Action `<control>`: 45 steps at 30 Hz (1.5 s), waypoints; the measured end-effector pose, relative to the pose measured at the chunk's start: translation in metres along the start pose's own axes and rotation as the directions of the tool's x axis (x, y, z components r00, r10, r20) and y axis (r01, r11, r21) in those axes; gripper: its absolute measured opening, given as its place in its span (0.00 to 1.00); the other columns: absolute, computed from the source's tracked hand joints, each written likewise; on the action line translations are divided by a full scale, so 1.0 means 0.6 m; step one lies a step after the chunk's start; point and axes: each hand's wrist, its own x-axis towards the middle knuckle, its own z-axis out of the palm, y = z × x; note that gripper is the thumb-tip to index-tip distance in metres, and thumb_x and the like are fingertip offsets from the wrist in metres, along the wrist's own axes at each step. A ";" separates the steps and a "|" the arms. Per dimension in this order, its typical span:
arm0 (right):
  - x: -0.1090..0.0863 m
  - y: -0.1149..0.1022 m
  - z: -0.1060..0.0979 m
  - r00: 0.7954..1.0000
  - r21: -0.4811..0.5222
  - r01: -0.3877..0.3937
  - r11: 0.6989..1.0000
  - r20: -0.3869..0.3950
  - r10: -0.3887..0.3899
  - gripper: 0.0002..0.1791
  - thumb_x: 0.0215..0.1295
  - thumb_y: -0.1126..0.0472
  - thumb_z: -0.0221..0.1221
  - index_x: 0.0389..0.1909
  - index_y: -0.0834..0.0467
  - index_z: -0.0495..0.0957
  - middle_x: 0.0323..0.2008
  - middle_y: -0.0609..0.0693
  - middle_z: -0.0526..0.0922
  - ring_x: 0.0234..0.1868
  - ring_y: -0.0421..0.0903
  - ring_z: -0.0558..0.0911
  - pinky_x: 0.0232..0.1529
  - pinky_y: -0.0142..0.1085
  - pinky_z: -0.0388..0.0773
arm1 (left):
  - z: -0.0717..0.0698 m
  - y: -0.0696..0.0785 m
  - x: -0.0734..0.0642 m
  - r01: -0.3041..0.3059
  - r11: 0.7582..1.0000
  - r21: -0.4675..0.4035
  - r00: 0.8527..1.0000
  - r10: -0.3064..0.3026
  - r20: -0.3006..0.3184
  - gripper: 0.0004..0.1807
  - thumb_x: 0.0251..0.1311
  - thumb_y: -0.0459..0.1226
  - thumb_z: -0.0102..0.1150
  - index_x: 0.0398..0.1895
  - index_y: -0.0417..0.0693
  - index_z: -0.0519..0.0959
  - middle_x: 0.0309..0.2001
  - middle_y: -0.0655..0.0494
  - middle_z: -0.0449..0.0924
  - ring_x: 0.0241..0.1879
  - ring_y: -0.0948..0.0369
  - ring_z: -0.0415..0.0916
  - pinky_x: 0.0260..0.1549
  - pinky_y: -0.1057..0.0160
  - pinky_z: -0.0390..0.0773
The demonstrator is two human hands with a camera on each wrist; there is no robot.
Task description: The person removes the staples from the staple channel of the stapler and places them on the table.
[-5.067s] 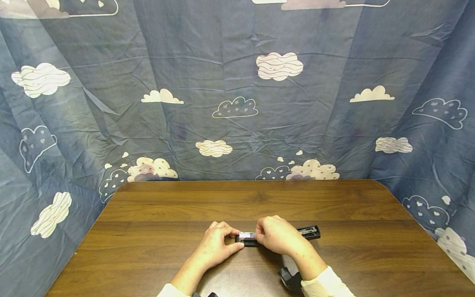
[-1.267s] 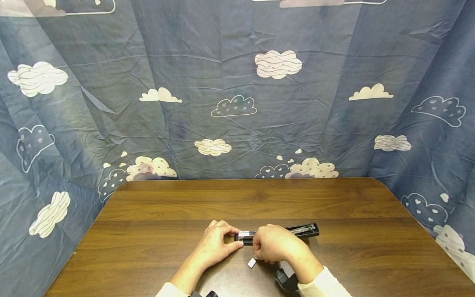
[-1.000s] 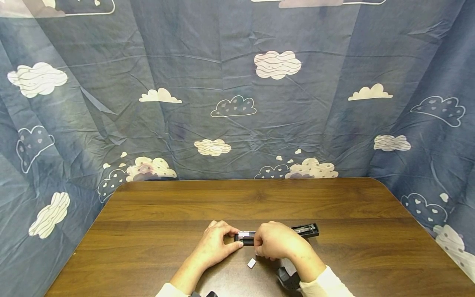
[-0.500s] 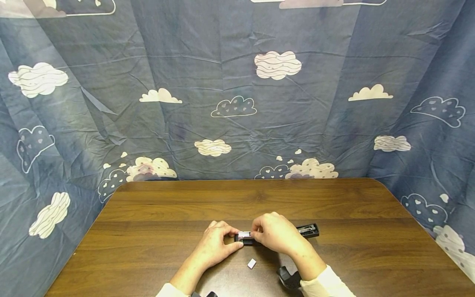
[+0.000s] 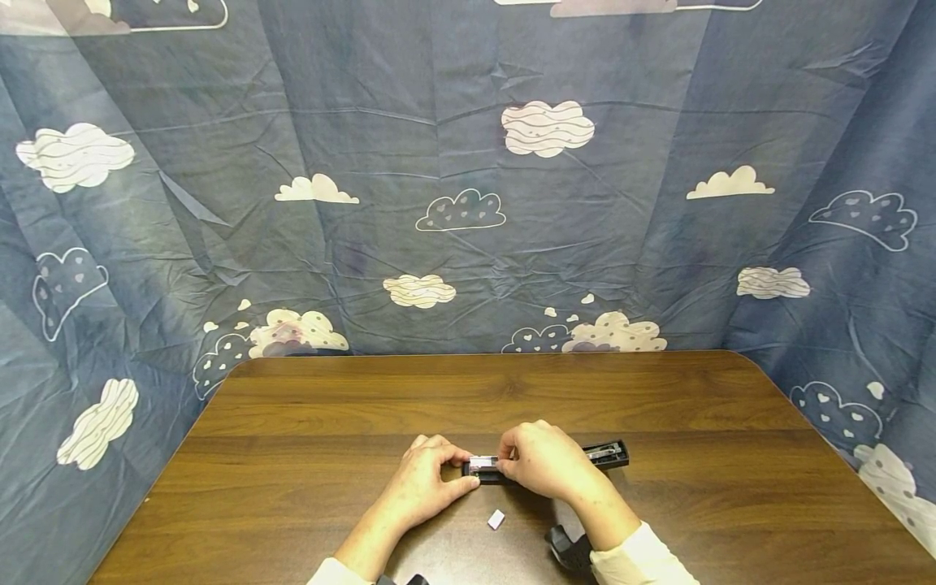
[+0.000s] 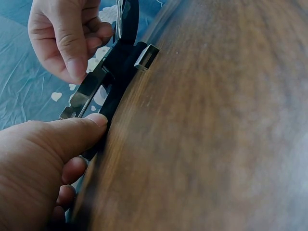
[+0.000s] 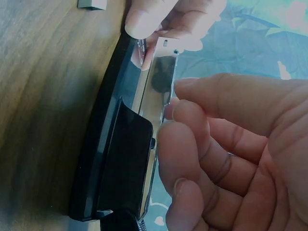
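A black stapler [image 5: 606,454] lies opened out on the table, its silver magazine [image 5: 483,463] bared at the left end. My left hand [image 5: 427,479] grips that end, the thumb on the near side. My right hand [image 5: 548,459] is curled over the stapler's middle. In the right wrist view its thumb and forefinger tips [image 7: 185,86] meet at the edge of the magazine [image 7: 161,72]; whether something small sits between them is hidden. A short silver block of staples [image 5: 496,519] lies on the table in front of the stapler, also visible in the left wrist view.
The brown wood-grain table [image 5: 329,406] reaches back to a blue cloth backdrop [image 5: 468,268] printed with clouds. A black wrist device [image 5: 569,550] sits under the right wrist, close to the tabletop.
The staple block has appeared on the table since the oldest frame. My right hand has moved from beside it back up to the magazine. My left hand has kept its place.
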 end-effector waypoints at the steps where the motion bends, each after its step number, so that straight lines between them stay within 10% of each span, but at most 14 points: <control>1: 0.000 0.001 0.002 1.000 -0.006 0.003 1.000 0.000 -0.003 0.08 0.49 0.55 0.65 0.17 0.44 0.76 0.15 0.34 0.70 0.17 0.36 0.68 0.19 0.34 0.65 | 0.000 0.000 0.000 0.000 1.000 -0.002 1.000 0.000 0.000 0.15 0.45 0.50 0.69 0.37 0.58 0.83 0.30 0.68 0.73 0.35 0.67 0.65 0.38 0.63 0.66; 45: 0.004 -0.007 0.015 0.999 0.059 0.011 0.998 0.043 -0.013 0.06 0.50 0.55 0.64 0.21 0.47 0.76 0.16 0.35 0.70 0.17 0.35 0.69 0.21 0.32 0.66 | 0.001 -0.001 0.000 0.002 1.000 0.000 1.000 -0.002 0.000 0.14 0.45 0.50 0.69 0.36 0.59 0.83 0.30 0.68 0.72 0.35 0.67 0.65 0.37 0.64 0.66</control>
